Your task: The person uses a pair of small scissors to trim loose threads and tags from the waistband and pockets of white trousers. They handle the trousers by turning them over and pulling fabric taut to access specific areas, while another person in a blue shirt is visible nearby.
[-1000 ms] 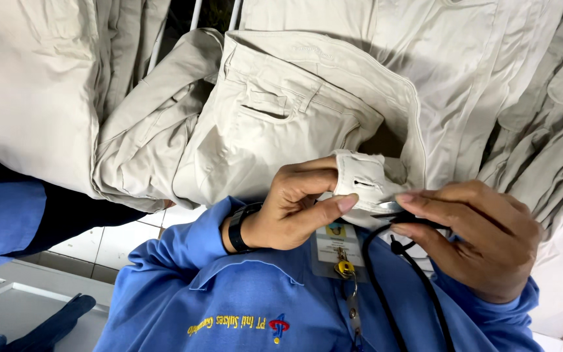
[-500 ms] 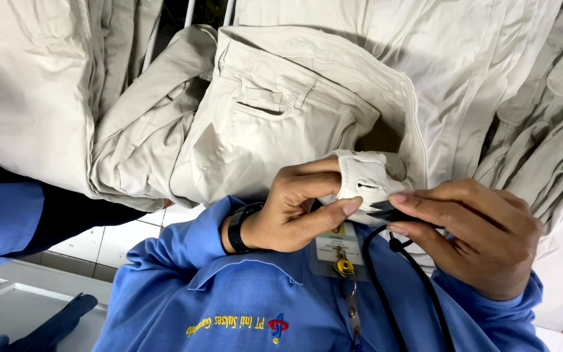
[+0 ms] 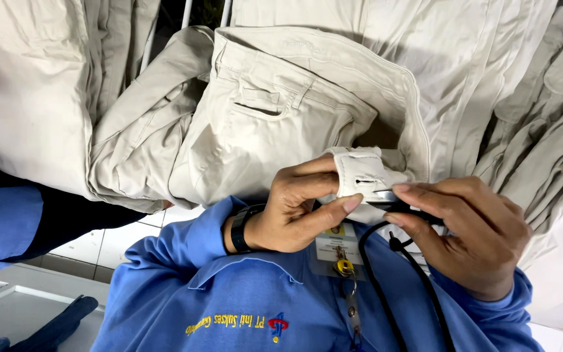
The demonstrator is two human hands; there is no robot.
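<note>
Comparing with the picture one second before, very little had changed: the beige trousers [image 3: 275, 124] stayed where they hung, in the upper centre of the frame, and the waistband tab [image 3: 360, 179] stayed pinched between the same fingers. Only the small dark tool [image 3: 395, 203] had come a little closer to the buttonhole [image 3: 364, 180], so I judge that the work on this tab was still in progress and not finished.

The left hand [image 3: 298, 212], at the centre of the frame, kept its grip closed on the tab, thumb below and fingers above. The right hand [image 3: 470, 234], at the lower right, had a narrow grip around the tool, whose tip met the lower edge of the tab; what kind of tool it was, I cannot tell. A black cord [image 3: 386, 287] ran down from it over the blue shirt [image 3: 242, 300].

The tab was folded back toward the camera, its buttonhole facing up. Its long axis lay almost level, left to right across the frame. More beige garments [image 3: 542, 111] hung at the right.
</note>
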